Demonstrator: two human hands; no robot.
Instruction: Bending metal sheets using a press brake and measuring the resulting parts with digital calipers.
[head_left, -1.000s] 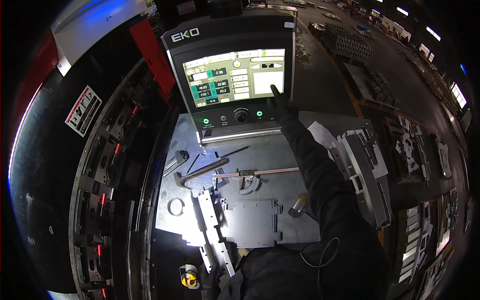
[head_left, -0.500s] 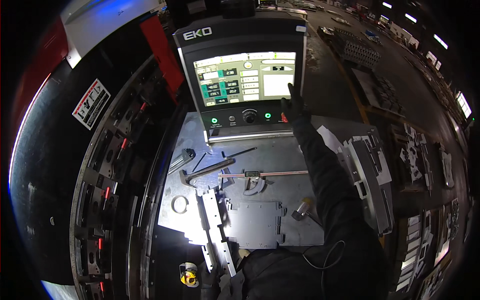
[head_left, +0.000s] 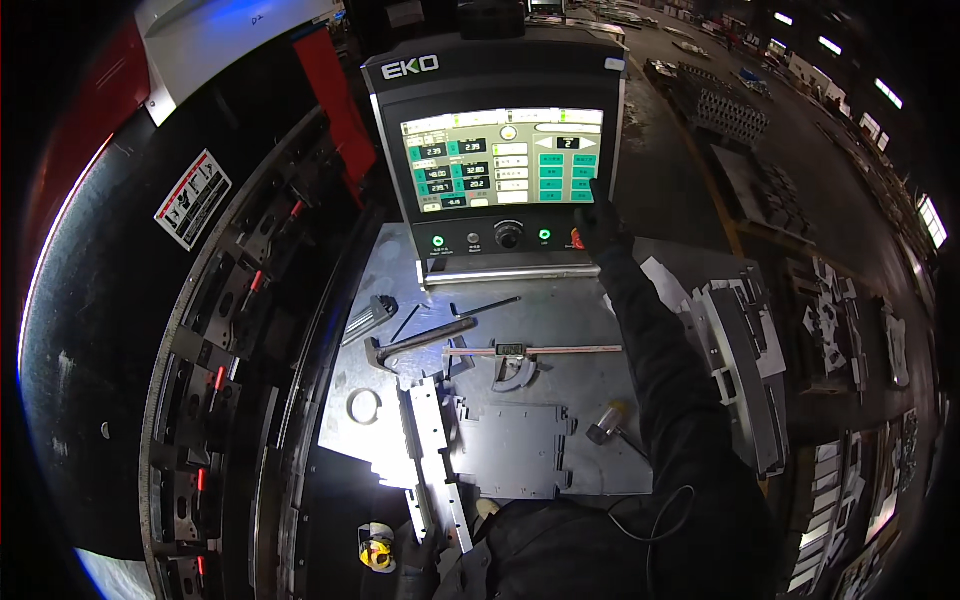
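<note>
Right hand (head_left: 600, 222): risen from the button row, gloved fingertip now pressing the touchscreen (head_left: 503, 158) edge.
Left hand (head_left: 418, 560): fingers closed on bent metal strip (head_left: 432, 455).
Meaning: input likely moved to on-screen settings.

We see a black glove (head_left: 600, 222) on a green-and-white screen (head_left: 502, 158), a grey bench (head_left: 560, 330), and a red guard (head_left: 335, 100) at eleven o'clock.

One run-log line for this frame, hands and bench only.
right hand: gloved, fingertip on touchscreen right edge | left hand: holds long punched metal strip at near end | bench: caliper, flat sheet part, ring
</note>
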